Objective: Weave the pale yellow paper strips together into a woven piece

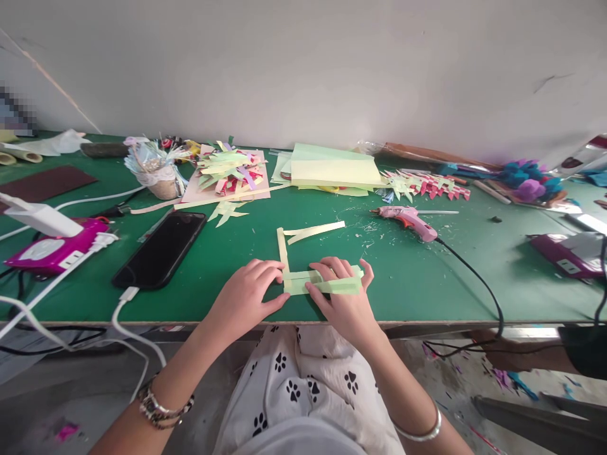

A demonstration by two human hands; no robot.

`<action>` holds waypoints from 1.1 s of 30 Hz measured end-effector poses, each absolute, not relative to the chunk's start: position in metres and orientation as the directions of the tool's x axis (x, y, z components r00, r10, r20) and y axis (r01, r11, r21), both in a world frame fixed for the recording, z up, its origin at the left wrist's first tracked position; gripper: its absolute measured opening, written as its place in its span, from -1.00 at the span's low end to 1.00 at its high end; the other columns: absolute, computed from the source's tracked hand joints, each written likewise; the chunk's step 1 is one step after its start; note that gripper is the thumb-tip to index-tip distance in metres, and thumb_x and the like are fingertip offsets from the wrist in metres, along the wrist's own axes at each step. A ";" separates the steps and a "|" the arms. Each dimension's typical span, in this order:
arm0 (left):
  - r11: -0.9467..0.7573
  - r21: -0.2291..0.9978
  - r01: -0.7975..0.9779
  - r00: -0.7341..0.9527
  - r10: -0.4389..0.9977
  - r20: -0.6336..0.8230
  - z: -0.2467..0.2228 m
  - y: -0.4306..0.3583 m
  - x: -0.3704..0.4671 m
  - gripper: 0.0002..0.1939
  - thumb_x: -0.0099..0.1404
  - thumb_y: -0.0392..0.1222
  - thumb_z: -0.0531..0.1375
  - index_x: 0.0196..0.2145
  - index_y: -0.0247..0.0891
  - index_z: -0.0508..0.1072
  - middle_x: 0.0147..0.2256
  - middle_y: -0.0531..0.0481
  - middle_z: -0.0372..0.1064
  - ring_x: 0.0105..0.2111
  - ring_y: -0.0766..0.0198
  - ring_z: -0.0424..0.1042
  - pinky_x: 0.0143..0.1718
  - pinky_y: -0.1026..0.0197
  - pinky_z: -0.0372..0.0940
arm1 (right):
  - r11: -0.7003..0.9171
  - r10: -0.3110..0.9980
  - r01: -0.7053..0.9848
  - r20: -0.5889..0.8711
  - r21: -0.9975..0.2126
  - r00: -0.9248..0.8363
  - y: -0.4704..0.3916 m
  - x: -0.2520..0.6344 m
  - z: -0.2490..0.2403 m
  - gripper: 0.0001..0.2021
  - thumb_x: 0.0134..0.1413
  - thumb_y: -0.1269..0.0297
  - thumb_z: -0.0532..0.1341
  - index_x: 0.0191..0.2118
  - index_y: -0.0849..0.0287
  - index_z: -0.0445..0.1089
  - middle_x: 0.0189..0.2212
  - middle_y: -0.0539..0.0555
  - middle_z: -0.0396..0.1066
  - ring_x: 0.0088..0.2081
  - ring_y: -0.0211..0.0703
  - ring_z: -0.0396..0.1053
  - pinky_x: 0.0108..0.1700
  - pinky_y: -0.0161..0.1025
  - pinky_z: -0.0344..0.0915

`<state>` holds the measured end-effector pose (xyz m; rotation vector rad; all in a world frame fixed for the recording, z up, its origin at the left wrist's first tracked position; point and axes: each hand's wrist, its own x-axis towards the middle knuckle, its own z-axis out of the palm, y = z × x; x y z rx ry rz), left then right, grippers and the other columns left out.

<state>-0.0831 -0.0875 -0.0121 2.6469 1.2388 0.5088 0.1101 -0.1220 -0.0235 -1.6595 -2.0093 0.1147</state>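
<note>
Light green paper strips (298, 285) lie crosswise near the table's front edge, meeting a pale yellow paper strip (281, 249) at their left end. My left hand (253, 287) pinches that corner, thumb below and fingers above. Under and between the fingers of my right hand (344, 287) run the green strips, with the thumb pressing on a folded part. The yellow strip bends at its far end into a loose arm (317, 231) pointing right. Part of the green paper is hidden by my right fingers.
A pink glue gun (410, 221) lies to the right, its cord trailing off the edge. On the left are a phone (161, 249) and a magenta power strip (61, 246). Paper sheets (334, 167), woven paper pieces (230, 167) and a wrapped pot (161, 180) stand behind.
</note>
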 end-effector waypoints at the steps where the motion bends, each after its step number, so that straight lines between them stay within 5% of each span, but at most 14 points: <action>1: -0.640 0.304 0.706 0.598 0.768 0.230 -0.012 -0.087 -0.083 -0.89 0.24 -0.12 0.09 -0.36 -0.20 0.27 -0.08 -0.04 0.36 -0.16 0.14 0.32 -0.21 0.09 0.26 | 0.245 0.935 0.890 0.337 -0.385 -0.112 -0.122 0.110 -0.023 -0.77 0.19 0.21 0.01 -0.12 0.07 0.34 -0.13 0.11 0.38 -0.10 -0.06 0.29 0.11 0.11 -0.34; 14: -0.593 0.349 0.726 0.552 0.805 0.219 -0.013 -0.087 -0.083 -0.82 0.22 -0.07 0.10 -0.29 -0.21 0.24 0.02 -0.14 0.22 -0.04 0.05 0.29 -0.13 0.05 0.28 | 0.249 0.924 0.904 0.365 -0.347 -0.115 -0.121 0.109 -0.023 -0.79 0.19 0.24 0.02 -0.20 0.06 0.38 -0.20 0.05 0.39 -0.16 -0.14 0.30 0.10 0.09 -0.34; 28: -0.621 0.335 0.709 0.574 0.784 0.237 -0.014 -0.086 -0.084 -0.85 0.22 -0.10 0.10 -0.30 -0.20 0.32 -0.06 -0.07 0.29 -0.11 0.11 0.32 -0.10 0.06 0.26 | 0.247 0.933 0.892 0.343 -0.378 -0.113 -0.121 0.110 -0.025 -0.82 0.18 0.24 0.03 -0.19 0.06 0.35 -0.18 0.05 0.38 -0.13 -0.13 0.30 0.11 0.11 -0.37; 33: -0.640 0.313 0.701 0.586 0.768 0.258 -0.015 -0.086 -0.084 -0.70 0.23 -0.09 0.09 -0.09 -0.19 0.29 0.01 -0.08 0.27 -0.06 0.09 0.31 -0.10 0.07 0.26 | 0.247 0.934 0.897 0.337 -0.367 -0.119 -0.121 0.110 -0.024 -0.81 0.19 0.24 0.02 -0.18 0.06 0.35 -0.17 0.05 0.38 -0.13 -0.13 0.30 0.10 0.10 -0.35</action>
